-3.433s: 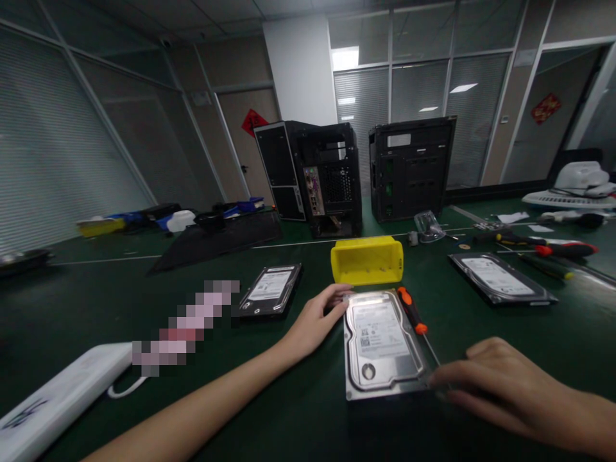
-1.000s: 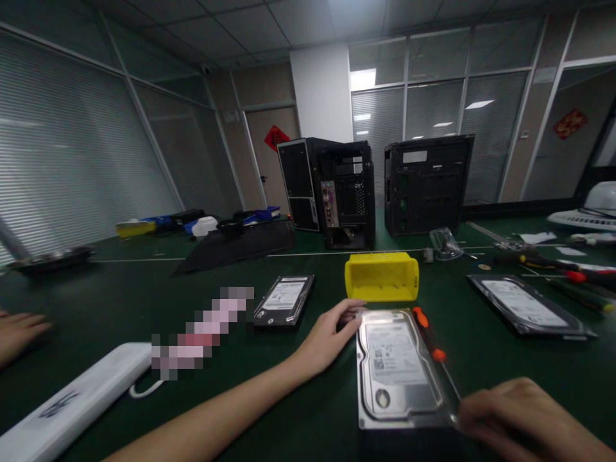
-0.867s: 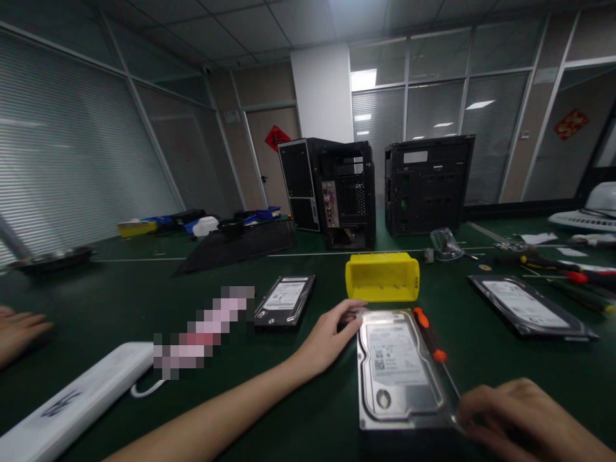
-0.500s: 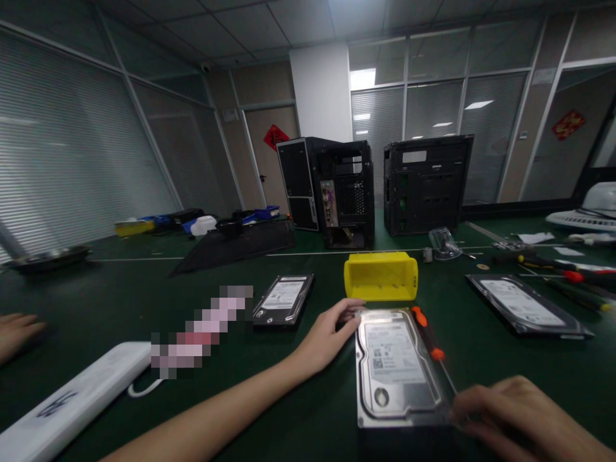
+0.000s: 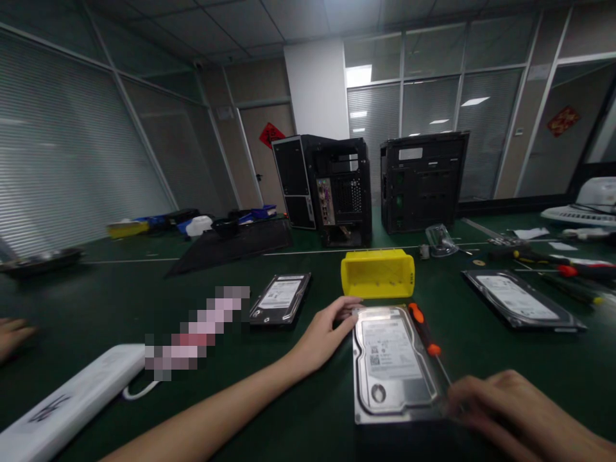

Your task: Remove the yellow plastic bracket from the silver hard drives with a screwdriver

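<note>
A silver hard drive (image 5: 399, 353) with a white label lies in front of me, its near end raised above a dark gap. My left hand (image 5: 332, 330) grips its far left corner, thumb on the side and fingers curled over the far edge. At the near right corner is my right hand (image 5: 510, 407), fingers bent and pinched together, blurred at the tips; whatever they hold is hidden. Along the drive's right side lies a screwdriver (image 5: 424, 328) with an orange and black handle, its shaft running toward my right fingers. Just beyond the drive stands a yellow bin (image 5: 378, 292) with small bits inside.
Other hard drives lie left (image 5: 282, 298) and right (image 5: 522, 298). Two black computer cases (image 5: 341, 192) stand behind. A white power strip (image 5: 72, 401) occupies the near left, and another person's hand (image 5: 14, 337) rests at the left edge. Tools (image 5: 572, 269) lie far right.
The view has shifted slightly, moving everything a little left and up. Both hands stay at the same corners of the hard drive; the right fingers are smeared by a small movement.
</note>
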`<state>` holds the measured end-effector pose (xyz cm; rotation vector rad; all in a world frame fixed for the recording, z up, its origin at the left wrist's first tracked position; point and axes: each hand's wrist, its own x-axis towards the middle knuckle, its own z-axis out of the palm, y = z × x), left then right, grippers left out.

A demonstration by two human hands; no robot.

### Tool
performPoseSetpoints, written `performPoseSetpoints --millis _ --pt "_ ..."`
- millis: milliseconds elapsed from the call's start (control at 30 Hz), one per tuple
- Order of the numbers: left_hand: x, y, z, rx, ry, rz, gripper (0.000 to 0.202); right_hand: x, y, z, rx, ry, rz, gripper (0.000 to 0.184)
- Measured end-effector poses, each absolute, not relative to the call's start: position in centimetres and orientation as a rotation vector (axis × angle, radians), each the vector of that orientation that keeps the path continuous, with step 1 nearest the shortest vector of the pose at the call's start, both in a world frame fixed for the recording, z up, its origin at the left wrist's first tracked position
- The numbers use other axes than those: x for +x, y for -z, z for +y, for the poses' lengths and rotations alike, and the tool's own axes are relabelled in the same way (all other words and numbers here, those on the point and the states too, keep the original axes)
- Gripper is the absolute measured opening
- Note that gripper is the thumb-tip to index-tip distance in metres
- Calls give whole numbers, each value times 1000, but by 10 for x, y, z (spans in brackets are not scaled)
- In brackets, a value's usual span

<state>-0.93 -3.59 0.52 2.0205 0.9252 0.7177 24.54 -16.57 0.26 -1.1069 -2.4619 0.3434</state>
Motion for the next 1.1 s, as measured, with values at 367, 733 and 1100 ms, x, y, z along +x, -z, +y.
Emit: performPoseSetpoints --millis 367,733,1100 --pt "-10 -3 -34 2018 -704 940 32 245 -6 -166 -1246 -684 -2347 16" --pt "-8 -2 -32 2026 -702 952 34 235 -1 -158 -1395 -1075 -2004 24" --pt "-8 2 -31 2033 -731 930 33 239 5 -150 -1351 -1400 -1812 29"
